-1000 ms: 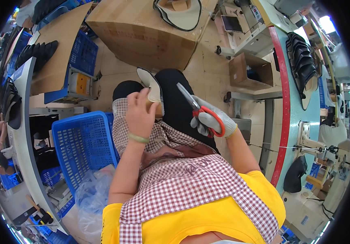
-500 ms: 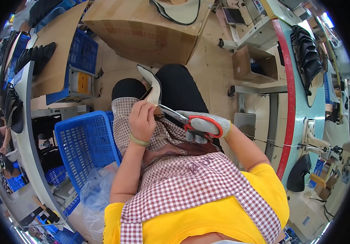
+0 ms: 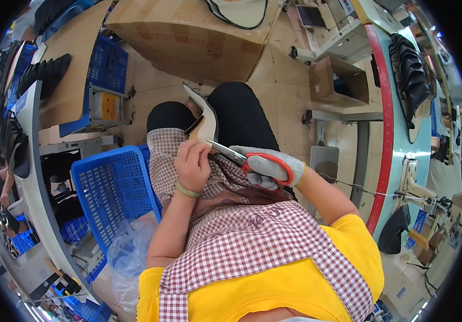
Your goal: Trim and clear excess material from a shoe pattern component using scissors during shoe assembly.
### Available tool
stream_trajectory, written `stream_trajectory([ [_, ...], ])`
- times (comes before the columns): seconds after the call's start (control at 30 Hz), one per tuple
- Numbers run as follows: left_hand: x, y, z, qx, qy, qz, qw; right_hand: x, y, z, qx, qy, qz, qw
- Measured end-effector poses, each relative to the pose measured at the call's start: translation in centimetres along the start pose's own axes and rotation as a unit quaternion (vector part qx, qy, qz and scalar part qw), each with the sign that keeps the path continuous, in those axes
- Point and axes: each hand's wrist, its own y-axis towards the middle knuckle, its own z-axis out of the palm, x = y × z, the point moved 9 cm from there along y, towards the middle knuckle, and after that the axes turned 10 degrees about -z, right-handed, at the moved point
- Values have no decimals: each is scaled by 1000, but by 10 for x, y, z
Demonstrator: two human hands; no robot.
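Observation:
My left hand (image 3: 192, 167), bare and with a bracelet at the wrist, pinches the near end of a shoe upper (image 3: 207, 119). This piece has a cream lining and a dark outer side, and its curved length stretches away above my lap. My right hand (image 3: 263, 163), in a grey glove, is closed around the red handle of a pair of scissors (image 3: 230, 152). Their metal blades point left and meet the edge of the shoe upper beside my left fingertips. Whether the blades are apart is hard to make out.
To the left of my legs stands a blue plastic basket (image 3: 114, 185) with a clear plastic bag (image 3: 130, 249) beside it. Ahead is a large cardboard box (image 3: 188, 40) bearing more cut pieces. On the right, a red-edged workbench (image 3: 384, 134) carries stacked black uppers (image 3: 407, 75).
My left hand has shifted slightly right and nearer to me along the shoe upper. The scissors stay at its edge, and the view has tilted a little.

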Motion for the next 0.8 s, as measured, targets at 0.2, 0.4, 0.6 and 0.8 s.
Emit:
stream_trajectory([
  [0.2,-2,1,-1,-13,-37,-6,999,-11,9,4,1,51,-14,999],
  [0.4,5,-7,6,18,-68,-85,994,-11,7,6,-28,21,-24,999],
  [0.6,67,-43,17,-24,-332,-458,825,-16,1,7,-68,9,-41,997],
  [0.8,42,-53,53,85,-461,-484,739,-21,-3,6,-95,-6,-77,993],
])
